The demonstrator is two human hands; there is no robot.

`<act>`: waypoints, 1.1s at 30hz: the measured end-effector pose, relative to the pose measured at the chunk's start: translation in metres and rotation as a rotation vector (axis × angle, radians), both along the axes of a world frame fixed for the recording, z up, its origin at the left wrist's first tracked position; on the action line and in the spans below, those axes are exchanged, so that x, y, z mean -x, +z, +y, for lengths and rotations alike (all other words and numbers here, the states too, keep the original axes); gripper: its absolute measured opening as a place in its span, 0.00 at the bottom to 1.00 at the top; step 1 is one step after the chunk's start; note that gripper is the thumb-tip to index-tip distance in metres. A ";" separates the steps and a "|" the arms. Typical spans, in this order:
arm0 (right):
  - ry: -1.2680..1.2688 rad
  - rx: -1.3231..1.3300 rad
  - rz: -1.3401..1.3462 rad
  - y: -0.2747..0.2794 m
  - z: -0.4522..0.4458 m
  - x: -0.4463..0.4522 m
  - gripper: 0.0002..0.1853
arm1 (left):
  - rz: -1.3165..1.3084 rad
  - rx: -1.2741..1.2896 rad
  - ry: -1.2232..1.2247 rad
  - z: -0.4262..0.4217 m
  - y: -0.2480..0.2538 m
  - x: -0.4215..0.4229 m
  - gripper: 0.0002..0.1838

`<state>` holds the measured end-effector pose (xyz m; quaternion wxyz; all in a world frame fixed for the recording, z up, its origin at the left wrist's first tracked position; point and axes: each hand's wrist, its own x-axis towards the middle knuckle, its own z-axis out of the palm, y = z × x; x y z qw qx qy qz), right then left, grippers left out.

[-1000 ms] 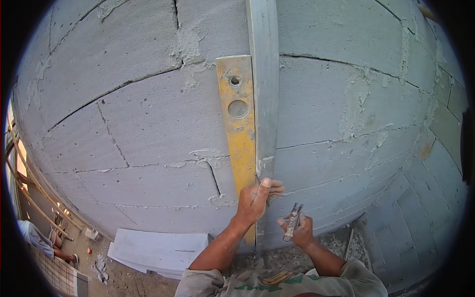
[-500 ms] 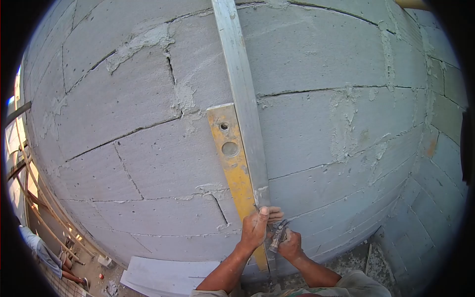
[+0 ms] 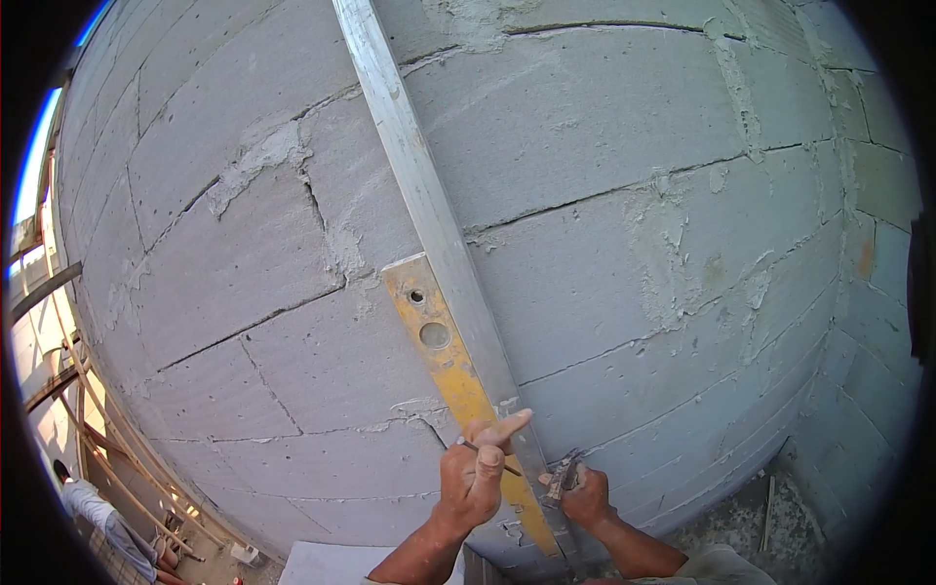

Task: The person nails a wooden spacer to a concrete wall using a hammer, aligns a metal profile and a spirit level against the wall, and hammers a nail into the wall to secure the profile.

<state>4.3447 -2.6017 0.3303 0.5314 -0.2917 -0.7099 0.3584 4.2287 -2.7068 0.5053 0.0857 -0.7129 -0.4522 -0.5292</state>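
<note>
A yellow spirit level (image 3: 456,375) lies along the left edge of a long metal straightedge (image 3: 417,166), both against the grey block wall (image 3: 585,127). My left hand (image 3: 474,480) is in front of the level's lower part, its fingers closed round a thin dark rod, perhaps a nail, with the index finger pointing right. Just right of the straightedge's lower end, my right hand (image 3: 587,497) grips a mortar-crusted tool (image 3: 560,476) whose exact kind I cannot make out.
A light slab (image 3: 336,565) lies at the wall's foot. Wooden poles (image 3: 122,444) lean at the left, near another person (image 3: 102,517). The wall meets a corner at the right, with rubble on the floor (image 3: 726,522) below.
The view has shifted and tilted, so the straightedge and level now slant more. My left hand has turned, and the rod in it shows. My right hand has come closer to the straightedge.
</note>
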 end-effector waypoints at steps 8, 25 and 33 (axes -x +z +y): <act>-0.009 -0.016 -0.019 0.002 0.002 -0.001 0.16 | -0.019 -0.401 0.124 0.010 0.198 0.021 0.23; 0.011 0.016 -0.073 -0.026 0.025 0.007 0.22 | 0.464 -0.944 0.636 0.061 0.467 0.037 0.19; 0.065 0.226 -0.027 -0.024 0.020 0.009 0.19 | 0.394 -0.922 0.675 0.089 0.501 0.044 0.21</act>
